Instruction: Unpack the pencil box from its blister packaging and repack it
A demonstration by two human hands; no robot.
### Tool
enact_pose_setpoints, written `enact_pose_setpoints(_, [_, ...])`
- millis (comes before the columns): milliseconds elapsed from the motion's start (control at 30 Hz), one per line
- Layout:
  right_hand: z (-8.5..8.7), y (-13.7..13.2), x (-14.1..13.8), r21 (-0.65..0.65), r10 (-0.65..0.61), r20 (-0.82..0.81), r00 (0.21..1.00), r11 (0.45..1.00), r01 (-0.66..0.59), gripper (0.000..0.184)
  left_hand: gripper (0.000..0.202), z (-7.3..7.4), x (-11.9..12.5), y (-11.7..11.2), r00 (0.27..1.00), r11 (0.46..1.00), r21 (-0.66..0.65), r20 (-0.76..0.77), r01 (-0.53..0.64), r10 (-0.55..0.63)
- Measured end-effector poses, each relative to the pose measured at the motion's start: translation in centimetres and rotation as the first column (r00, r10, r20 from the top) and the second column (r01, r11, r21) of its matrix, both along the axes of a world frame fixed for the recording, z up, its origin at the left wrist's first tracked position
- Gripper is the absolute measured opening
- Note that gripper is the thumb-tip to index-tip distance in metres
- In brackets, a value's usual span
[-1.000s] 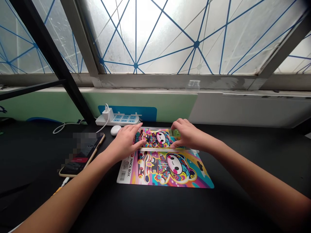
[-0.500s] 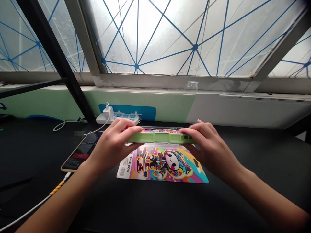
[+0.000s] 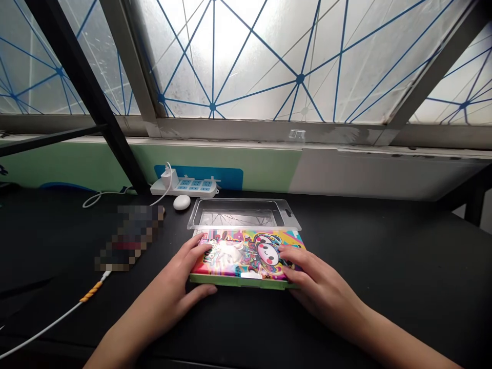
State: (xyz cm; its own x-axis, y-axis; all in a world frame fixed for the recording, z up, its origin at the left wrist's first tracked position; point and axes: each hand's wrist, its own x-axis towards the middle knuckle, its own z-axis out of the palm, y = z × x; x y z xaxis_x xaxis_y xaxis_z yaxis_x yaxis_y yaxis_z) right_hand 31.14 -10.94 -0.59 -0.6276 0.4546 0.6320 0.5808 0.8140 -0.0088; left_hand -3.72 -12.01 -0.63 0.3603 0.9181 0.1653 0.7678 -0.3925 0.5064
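Observation:
A pencil box (image 3: 246, 259) with a colourful cartoon lid and a green front edge lies nearly flat on the black desk. My left hand (image 3: 188, 277) holds its left end, fingers over the lid and thumb along the front edge. At the right end, my right hand (image 3: 315, 279) rests its fingers on the lid; its thumb is hidden. Directly behind the box is a clear plastic blister tray (image 3: 290, 218). The printed card seen earlier is mostly or wholly covered by the box.
A small white rounded case (image 3: 182, 202) sits near a white power strip (image 3: 198, 187) at the back. To the left lies a pixelated phone (image 3: 128, 241) with a white cable (image 3: 49, 325) attached. A black slanted post (image 3: 92, 97) rises at the left, before the window.
The pencil box has come down and toward me, its lid now facing up over where the printed card showed. Both hands moved down with it, uncovering the blister tray and white case.

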Motion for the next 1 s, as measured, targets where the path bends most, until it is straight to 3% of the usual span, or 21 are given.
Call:
enact_pose_setpoints(100, [-0.2,0.4,0.8,-0.215,-0.035,-0.038,0.999,0.976,0.026,0.03,0.064,0.2,0.0,-0.2,0.999,0.996,-0.087,0.032,-0.036,0.039])
enact_pose_setpoints(200, [-0.5,0.7,2.0,-0.421,-0.101,-0.049,0.994,0.904,0.071,0.052,0.073,0.2,-0.2,-0.3,0.995,0.993,-0.107,0.085,-0.041,0.051])
enact_pose_setpoints(267, [-0.6,0.8,2.6,-0.505,-0.123,-0.071,0.99,0.86,0.071,0.056,0.08,0.1,-0.3,-0.2,0.992,0.992,-0.111,0.106,-0.056,0.068])
enact_pose_setpoints(433, [0.0,1.3,2.8,-0.589,-0.139,-0.167,0.976,0.808,0.015,0.058,0.095,0.0,-0.4,0.0,0.985,0.982,-0.17,0.137,-0.079,0.103])
enact_pose_setpoints(533, [0.6,1.9,2.3,-0.659,-0.308,-0.279,0.91,0.75,0.052,0.042,0.103,0.2,-0.2,0.1,0.981,0.977,-0.2,0.164,-0.073,0.107])
enact_pose_setpoints(633, [0.8,2.6,1.8,-0.751,-0.509,-0.352,0.785,0.655,0.088,0.045,0.111,0.6,0.2,0.0,0.978,0.977,-0.207,0.191,-0.046,0.087])
enact_pose_setpoints(733, [0.7,3.1,1.6,-0.797,-0.546,-0.392,0.74,0.603,0.022,0.046,0.115,1.0,0.4,-0.2,0.978,0.976,-0.213,0.194,-0.036,0.078])
enact_pose_setpoints(867, [0.5,3.1,1.9,-0.797,-0.532,-0.375,0.76,0.604,0.029,0.047,0.109,1.0,0.2,-0.5,0.982,0.979,-0.192,0.163,-0.067,0.099])
enact_pose_setpoints(1000, [0.6,3.0,2.5,-0.776,-0.42,-0.353,0.836,0.63,-0.011,0.054,0.075,1.0,-0.1,-0.4,0.977,0.98,-0.151,0.151,-0.13,0.152])
